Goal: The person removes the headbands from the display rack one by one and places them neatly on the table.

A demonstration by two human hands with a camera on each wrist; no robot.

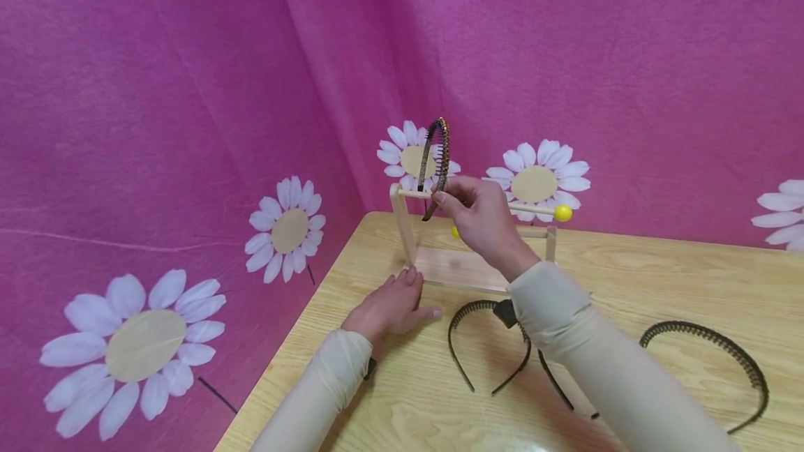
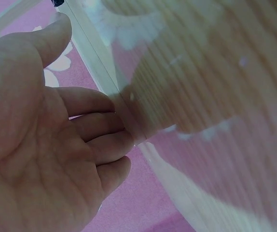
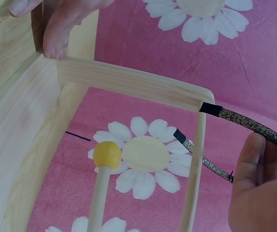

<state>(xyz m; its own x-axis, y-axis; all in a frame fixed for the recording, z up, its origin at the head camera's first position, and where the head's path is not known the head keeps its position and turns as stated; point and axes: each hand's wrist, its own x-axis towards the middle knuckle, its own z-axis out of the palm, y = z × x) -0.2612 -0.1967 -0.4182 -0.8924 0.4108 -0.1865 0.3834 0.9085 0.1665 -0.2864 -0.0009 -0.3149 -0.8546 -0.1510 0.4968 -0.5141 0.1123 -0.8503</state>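
My right hand [image 1: 484, 218] pinches a dark, gold-speckled headband [image 1: 444, 152] with comb teeth along its inside. Its arch points up, and its two ends straddle the upper rod of a wooden stand [image 1: 405, 229] near the left upright. In the right wrist view, the black-tipped ends of the headband [image 3: 249, 124] lie on either side of that rod [image 3: 192, 193]. A yellow ball [image 1: 563, 213] caps the rod's right end. At the stand's front left corner, my left hand [image 1: 389, 302] lies palm down with fingertips touching the base; the left wrist view shows its fingers [image 2: 100, 125] nearly straight.
On the table [image 1: 402, 417] lies a dark headband with a black bow [image 1: 505, 312], in front of the stand. Another toothed headband [image 1: 763, 375] lies to the right, and my right forearm partly covers a third [image 1: 555, 382]. Pink flowered cloth [image 1: 659, 89] hangs behind and left.
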